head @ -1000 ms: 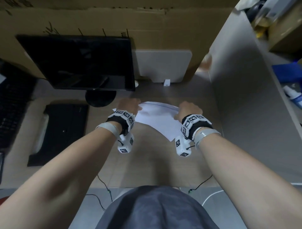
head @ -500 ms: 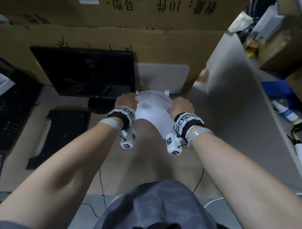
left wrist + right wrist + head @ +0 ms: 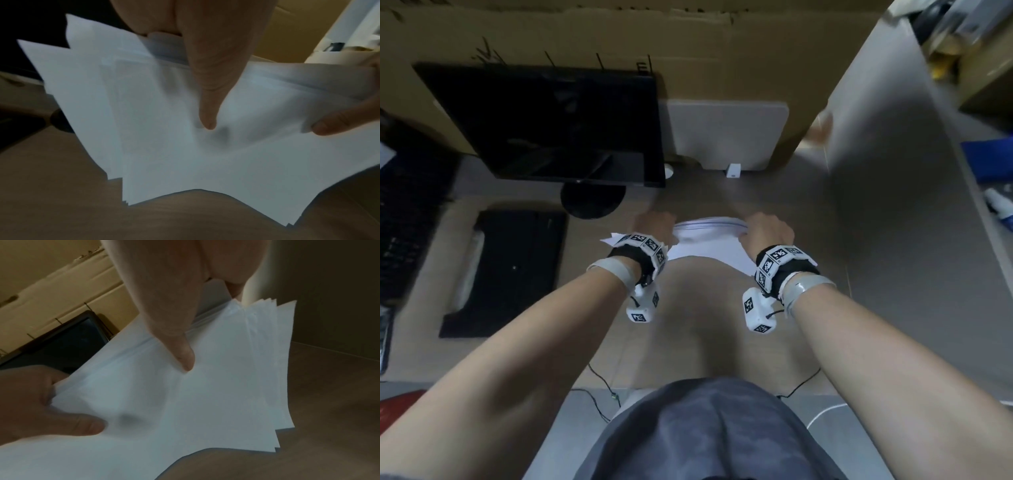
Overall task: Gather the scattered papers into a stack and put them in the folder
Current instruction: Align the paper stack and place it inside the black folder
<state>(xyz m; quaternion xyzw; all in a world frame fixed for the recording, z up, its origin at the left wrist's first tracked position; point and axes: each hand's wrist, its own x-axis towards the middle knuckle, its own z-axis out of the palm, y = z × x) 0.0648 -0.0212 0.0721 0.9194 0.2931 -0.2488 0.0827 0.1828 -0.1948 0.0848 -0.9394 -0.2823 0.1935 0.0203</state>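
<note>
A loose stack of white papers (image 3: pixel 705 245) stands on its lower edge on the desk, bowed between my two hands. My left hand (image 3: pixel 654 224) pinches the stack's left side, thumb (image 3: pixel 207 100) on the near face. At the right side my right hand (image 3: pixel 767 228) pinches it too, its thumb (image 3: pixel 180 345) pressed on the papers (image 3: pixel 195 402). Sheet edges are fanned and uneven at both sides in the wrist views of the papers (image 3: pixel 164 146). A black folder-like case (image 3: pixel 506 270) lies flat on the desk at the left.
A dark monitor (image 3: pixel 551 123) on a round base stands behind left, with a keyboard (image 3: pixel 407 219) at the far left. A grey board (image 3: pixel 726 133) leans on the cardboard wall behind. A grey partition (image 3: pixel 887 192) bounds the right. Cables hang off the desk's front edge.
The stack, raised toward the back board half a second ago, has come back down near the desk. Both hands keep their hold on it.
</note>
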